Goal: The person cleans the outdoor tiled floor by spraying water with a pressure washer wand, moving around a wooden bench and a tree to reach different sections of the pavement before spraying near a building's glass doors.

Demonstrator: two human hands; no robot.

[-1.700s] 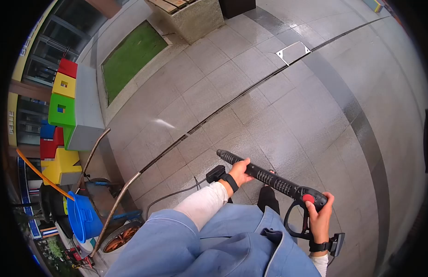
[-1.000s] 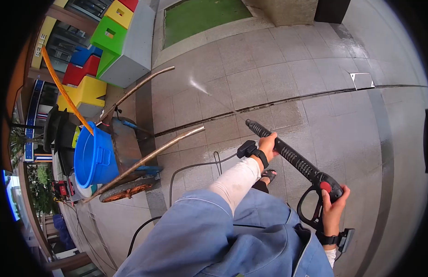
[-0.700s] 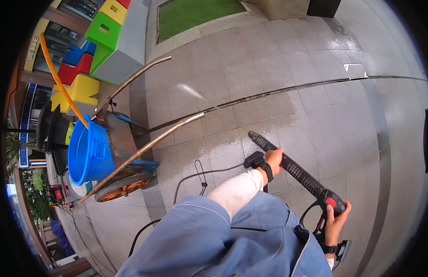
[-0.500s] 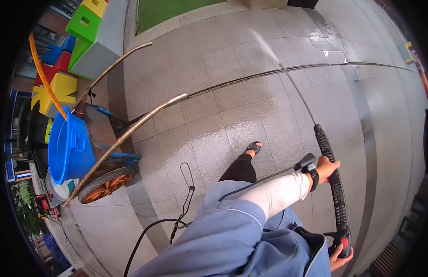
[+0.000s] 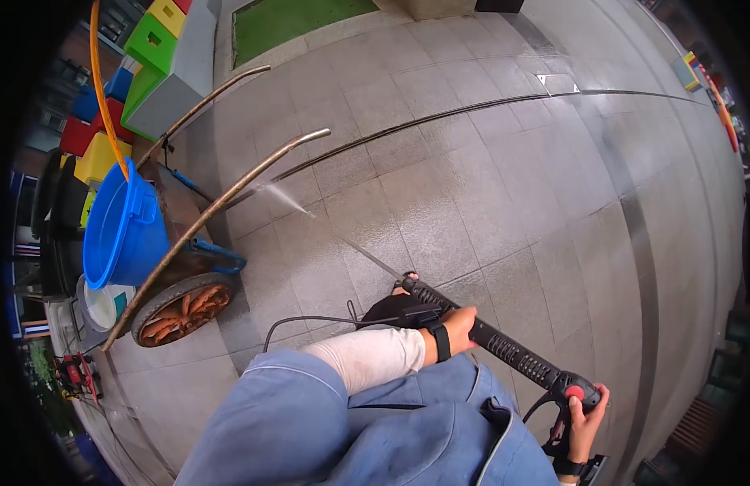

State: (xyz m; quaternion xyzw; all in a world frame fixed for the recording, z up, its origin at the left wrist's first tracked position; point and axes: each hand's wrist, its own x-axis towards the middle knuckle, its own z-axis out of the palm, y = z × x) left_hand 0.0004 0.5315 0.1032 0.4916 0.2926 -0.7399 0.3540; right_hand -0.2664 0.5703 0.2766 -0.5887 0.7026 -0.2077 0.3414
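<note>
The spray lance (image 5: pixel 563 379) slanted over the paving (image 5: pixel 545 190), its long axis running near right to far left, nozzle (image 5: pixel 312 215) foremost; left hand (image 5: pixel 458 330) clasped its barrel (image 5: pixel 511 353), right hand (image 5: pixel 584 421) its rear.

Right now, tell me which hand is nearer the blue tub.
Left. The left hand, gripping the spray wand partway along, is out to the right of the blue tub; the right hand, at the wand's rear grip, is farther right.
</note>
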